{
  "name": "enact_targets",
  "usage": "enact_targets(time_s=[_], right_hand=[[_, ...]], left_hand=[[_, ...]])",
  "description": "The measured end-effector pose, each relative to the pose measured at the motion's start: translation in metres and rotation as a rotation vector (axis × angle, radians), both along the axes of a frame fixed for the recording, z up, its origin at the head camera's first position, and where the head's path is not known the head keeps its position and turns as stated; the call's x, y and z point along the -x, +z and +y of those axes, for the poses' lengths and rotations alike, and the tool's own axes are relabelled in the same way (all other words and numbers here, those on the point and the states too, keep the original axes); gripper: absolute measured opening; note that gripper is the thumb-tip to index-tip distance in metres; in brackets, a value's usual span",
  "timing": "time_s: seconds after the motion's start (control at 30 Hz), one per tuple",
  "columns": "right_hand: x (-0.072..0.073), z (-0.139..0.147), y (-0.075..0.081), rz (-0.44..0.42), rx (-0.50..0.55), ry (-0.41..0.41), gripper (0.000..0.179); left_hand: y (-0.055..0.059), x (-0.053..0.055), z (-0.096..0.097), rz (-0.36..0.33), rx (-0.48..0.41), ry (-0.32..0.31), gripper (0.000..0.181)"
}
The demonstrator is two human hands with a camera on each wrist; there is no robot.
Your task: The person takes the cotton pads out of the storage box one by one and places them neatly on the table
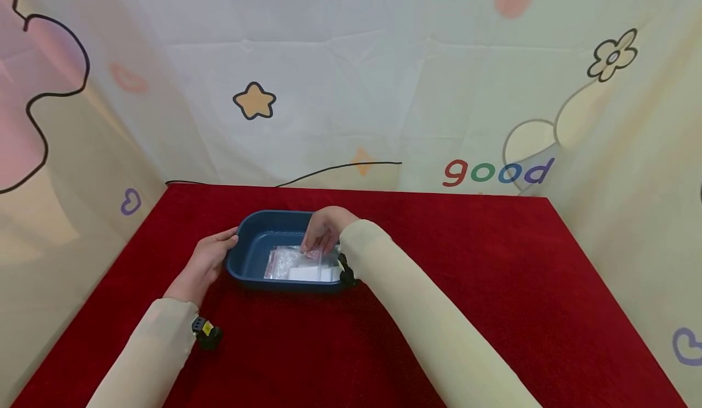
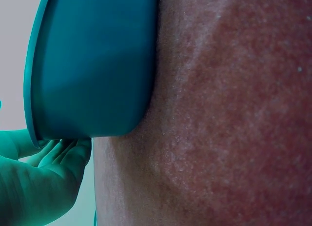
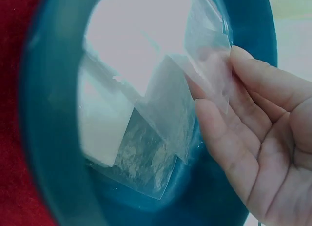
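A blue plastic basin [image 1: 249, 256] with rounded corners stands on the red cloth. My left hand [image 1: 205, 259] grips its left rim; the left wrist view shows that hand [image 2: 46, 182] beside the basin's outer wall [image 2: 92, 65]. Inside the basin lie several clear plastic bags [image 1: 282, 262], some with flat white pieces [image 1: 304, 273] in them. My right hand [image 1: 326, 228] reaches down into the basin from the right. In the right wrist view, the thumb and fingers of this hand [image 3: 263, 118] pinch the edge of a clear bag [image 3: 209, 65] above the others.
Red cloth [image 1: 466, 274] covers the table around the basin. Behind it hangs a pale printed curtain [image 1: 329, 91], which also runs along both sides. A dark wrist device [image 1: 347, 271] on the right sleeve overlaps the basin's right front corner.
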State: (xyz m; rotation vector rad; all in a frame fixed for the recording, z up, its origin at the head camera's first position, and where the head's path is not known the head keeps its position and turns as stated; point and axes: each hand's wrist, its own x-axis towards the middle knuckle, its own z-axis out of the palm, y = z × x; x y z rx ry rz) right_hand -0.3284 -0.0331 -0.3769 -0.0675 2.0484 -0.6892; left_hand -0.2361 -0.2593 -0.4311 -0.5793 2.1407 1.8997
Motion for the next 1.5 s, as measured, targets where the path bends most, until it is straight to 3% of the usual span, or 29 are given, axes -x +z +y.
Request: enact_targets(time_s=[0.23,0.63,0.97,1.23,1.5], right_hand=[[-0.001,0.001,0.002,-0.002,-0.006,0.007,0.023],[0.007,0.005,0.009,0.051,0.050,0.037,0.022],[0.009,0.017,0.018,0.132,0.155,0.034,0.025],[0.009,0.023,0.022,0.179,0.227,-0.018,0.024],[0.006,0.035,0.027,0.216,0.277,-0.006,0.031]], left_hand=[[-0.002,-0.001,0.002,0.018,-0.009,0.016,0.051],[-0.009,-0.005,0.007,0.055,-0.086,0.117,0.051],[-0.009,-0.007,0.010,0.074,-0.132,0.156,0.051],[-0.010,-0.008,0.006,0.063,-0.141,0.131,0.051],[-0.010,-0.009,0.005,0.048,-0.116,0.126,0.051]])
